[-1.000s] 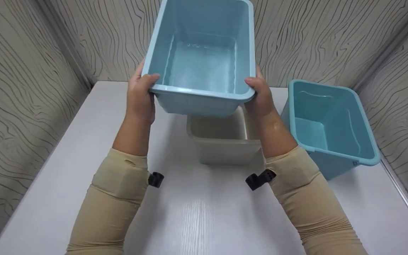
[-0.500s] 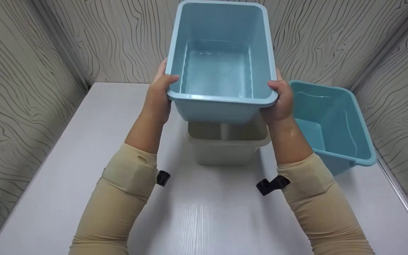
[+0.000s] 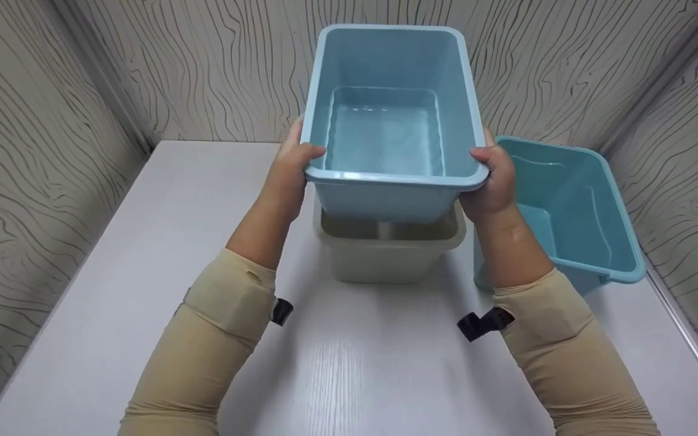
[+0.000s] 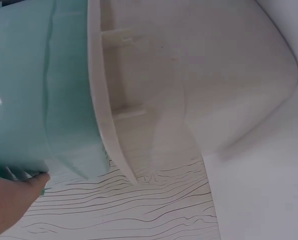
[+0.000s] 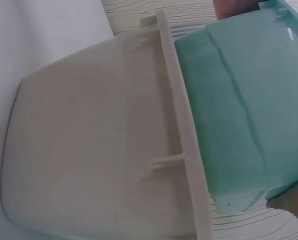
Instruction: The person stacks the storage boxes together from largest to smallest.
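In the head view we see both hands holding the light blue bin point(image 3: 388, 124) in the upper middle of the frame, tilted so that its inside faces us. The left hand point(image 3: 288, 172) grips its near left corner and the right hand point(image 3: 494, 184) its near right corner, each with the thumb hooked over the rim and the fingers spread no wider than the bin's edge. Below it, at the centre, a beige bin point(image 3: 388, 263) stands upright on the white table point(image 3: 113, 290). The held bin's base overlaps the beige rim from where we look; we cannot fairly tell whether the two touch. At right, a turquoise bin point(image 3: 579, 212) stands just beside the right hand. Tan sleeves point(image 3: 203, 351) cover the forearms, and wood-patterned walls point(image 3: 234, 72) rise behind.
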Action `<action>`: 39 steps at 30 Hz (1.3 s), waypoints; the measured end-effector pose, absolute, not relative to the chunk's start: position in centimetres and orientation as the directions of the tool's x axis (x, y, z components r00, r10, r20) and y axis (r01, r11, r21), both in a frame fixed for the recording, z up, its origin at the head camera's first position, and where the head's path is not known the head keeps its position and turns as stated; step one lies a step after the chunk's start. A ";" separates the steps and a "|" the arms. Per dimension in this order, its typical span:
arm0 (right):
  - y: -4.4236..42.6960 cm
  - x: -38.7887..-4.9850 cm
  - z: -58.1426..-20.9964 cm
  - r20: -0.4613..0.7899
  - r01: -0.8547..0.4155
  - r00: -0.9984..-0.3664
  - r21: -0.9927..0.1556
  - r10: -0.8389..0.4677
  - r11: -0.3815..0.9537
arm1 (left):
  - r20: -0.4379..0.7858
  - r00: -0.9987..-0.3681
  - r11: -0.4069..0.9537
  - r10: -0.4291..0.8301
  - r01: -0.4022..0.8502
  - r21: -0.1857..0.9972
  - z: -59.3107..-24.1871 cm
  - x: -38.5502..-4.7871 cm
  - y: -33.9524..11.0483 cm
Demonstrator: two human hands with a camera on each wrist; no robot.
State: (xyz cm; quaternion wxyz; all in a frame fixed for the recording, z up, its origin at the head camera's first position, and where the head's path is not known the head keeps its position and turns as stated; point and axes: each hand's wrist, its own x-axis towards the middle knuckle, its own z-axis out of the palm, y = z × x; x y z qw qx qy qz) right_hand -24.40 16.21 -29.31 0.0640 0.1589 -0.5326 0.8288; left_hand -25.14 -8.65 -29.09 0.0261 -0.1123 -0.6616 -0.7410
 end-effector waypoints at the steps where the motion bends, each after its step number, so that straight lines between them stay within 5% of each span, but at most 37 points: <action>1: 16.4 -24.4 -29.4 0.328 -0.272 -0.942 -0.864 -0.065 -0.423 | 0.195 -0.974 -0.120 0.112 0.181 0.976 -29.2 -25.1 -8.5; 15: 17.7 -24.2 -30.3 0.278 -0.212 -0.954 -0.893 -0.114 -0.397 | 0.153 -0.980 -0.058 0.129 0.146 0.988 -29.8 -24.7 -7.8; 39: 20.3 -25.6 -34.2 0.167 -0.158 -0.948 -0.986 -0.269 -0.056 | 0.009 -0.982 0.189 0.190 0.046 0.981 -32.7 -24.9 -8.3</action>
